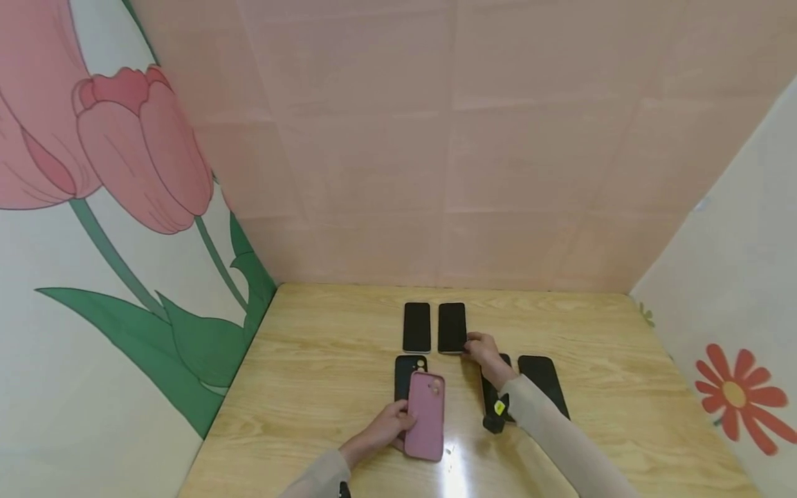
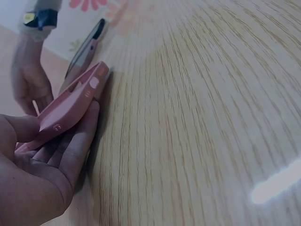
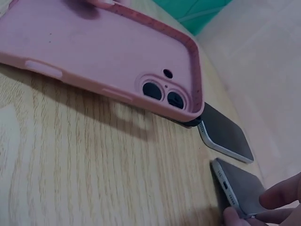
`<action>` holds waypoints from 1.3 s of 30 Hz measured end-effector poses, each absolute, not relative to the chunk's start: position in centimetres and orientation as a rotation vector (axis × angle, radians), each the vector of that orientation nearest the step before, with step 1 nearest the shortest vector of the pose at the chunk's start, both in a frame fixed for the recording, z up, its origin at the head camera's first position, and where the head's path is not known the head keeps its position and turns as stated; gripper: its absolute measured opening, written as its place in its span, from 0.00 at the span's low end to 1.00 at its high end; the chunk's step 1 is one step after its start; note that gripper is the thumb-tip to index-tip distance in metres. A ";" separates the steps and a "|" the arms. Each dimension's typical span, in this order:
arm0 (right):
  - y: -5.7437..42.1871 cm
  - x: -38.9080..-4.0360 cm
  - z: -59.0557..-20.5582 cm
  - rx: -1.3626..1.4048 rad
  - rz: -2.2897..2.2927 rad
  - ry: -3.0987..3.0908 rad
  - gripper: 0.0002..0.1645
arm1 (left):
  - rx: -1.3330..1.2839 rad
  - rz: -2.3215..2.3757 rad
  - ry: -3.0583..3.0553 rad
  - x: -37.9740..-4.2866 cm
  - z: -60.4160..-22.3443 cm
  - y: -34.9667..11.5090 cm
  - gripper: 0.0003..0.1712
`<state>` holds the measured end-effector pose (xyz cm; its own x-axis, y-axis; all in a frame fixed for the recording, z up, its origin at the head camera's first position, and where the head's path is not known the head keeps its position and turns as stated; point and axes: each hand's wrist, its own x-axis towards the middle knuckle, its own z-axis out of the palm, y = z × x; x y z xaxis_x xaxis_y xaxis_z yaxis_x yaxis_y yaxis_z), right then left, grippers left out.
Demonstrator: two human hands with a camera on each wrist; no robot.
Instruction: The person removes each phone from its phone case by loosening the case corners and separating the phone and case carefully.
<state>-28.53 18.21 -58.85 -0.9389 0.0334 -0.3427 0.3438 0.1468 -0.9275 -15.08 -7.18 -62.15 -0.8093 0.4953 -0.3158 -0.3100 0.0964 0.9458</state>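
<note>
In my left hand [image 1: 387,423] I grip a pink phone case [image 1: 426,425] by its left edge, its open inner side and camera holes facing up. The left wrist view shows the thumb inside the rim and the fingers [image 2: 77,148] under its back. Beneath the pink case lies a black phone case [image 1: 403,373], partly covered. My right hand [image 1: 488,354] pinches the lower right corner of a dark-screened phone [image 1: 452,324] at the back of the table. In the right wrist view its charging port end faces the camera. A second, similar phone [image 1: 416,325] lies to its left.
Right of the middle lie two more black-faced phones, one [image 1: 490,394] partly hidden under my right forearm, the other [image 1: 544,380] beside it. The wooden table [image 1: 324,339] meets a pink back wall [image 1: 367,249] and patterned side walls.
</note>
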 end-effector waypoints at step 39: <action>24.0 -25.8 -57.5 0.085 -1.642 2.290 0.18 | 0.203 1.842 1.820 -15.8 -60.8 -4.3 0.19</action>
<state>-25.77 24.00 -57.53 -0.9468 -0.1369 -0.2913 0.2319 0.3371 -0.9124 -15.81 -4.32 -60.85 -0.8444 0.4687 -0.2595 -0.2652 0.0551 0.9626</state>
